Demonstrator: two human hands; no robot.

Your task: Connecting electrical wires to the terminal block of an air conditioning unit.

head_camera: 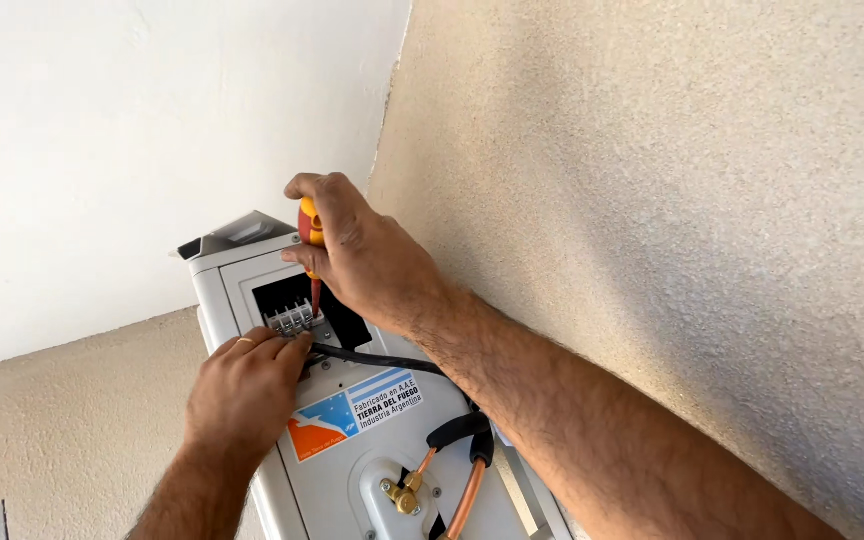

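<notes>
My right hand (pixel 357 255) grips a screwdriver (pixel 310 228) with a red and yellow handle, its shaft pointing down into the terminal block (pixel 290 319) of a white outdoor air-conditioner unit (pixel 352 480). My left hand (pixel 245 388), with a ring on one finger, pinches a black cable (pixel 372 360) just below the terminal block. The cable runs right under my right forearm. The terminal block sits in an open dark recess at the top of the unit's side panel.
Two copper pipes (pixel 467 500) with black insulation join brass valves (pixel 402 495) low on the unit. A blue, white and orange sticker (pixel 352 412) is on the panel. A rough beige wall (pixel 672 220) stands close on the right; a white ceiling (pixel 132 140) lies behind.
</notes>
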